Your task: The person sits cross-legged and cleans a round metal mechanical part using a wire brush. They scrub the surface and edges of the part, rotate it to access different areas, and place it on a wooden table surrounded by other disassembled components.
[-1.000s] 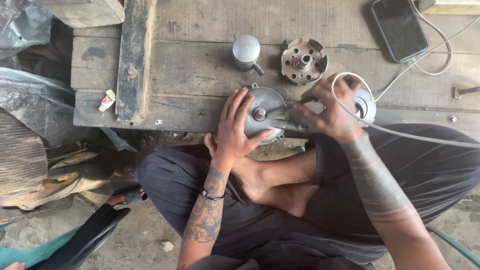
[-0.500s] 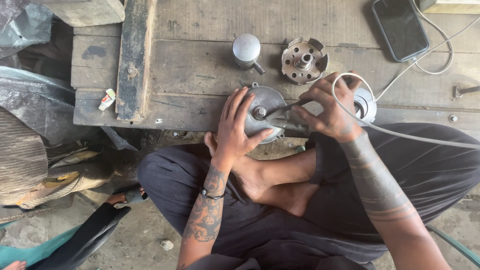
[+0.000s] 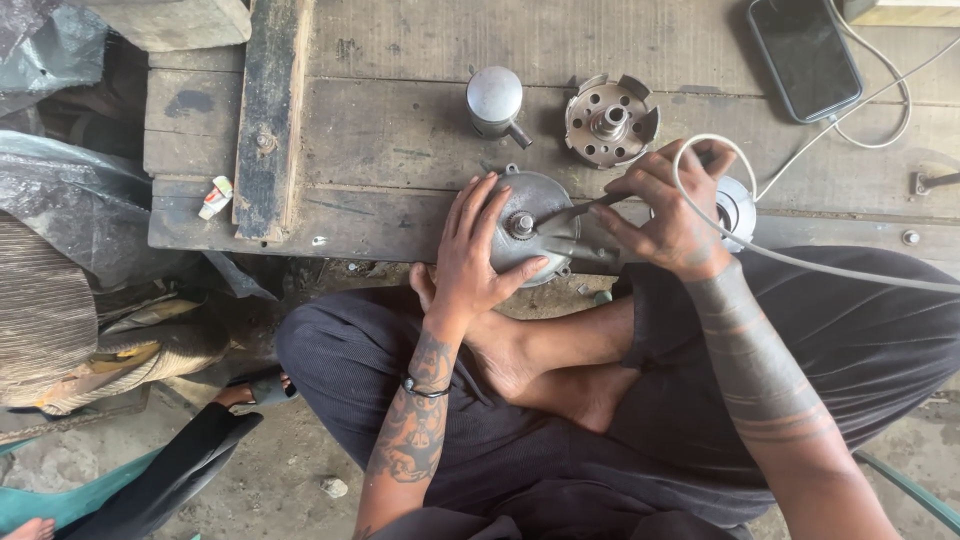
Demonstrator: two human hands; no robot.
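Now we steady the round metal housing [image 3: 530, 228] at the table [image 3: 400, 130] edge, left hand [image 3: 472, 262] spread flat on it, right hand [image 3: 668, 215] gripping a thin tool [image 3: 572, 213] aimed at its center gear; next likely calls for careful prying.

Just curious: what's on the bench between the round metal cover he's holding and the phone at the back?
In the head view, a notched metal rotor lies between the cover and the phone.
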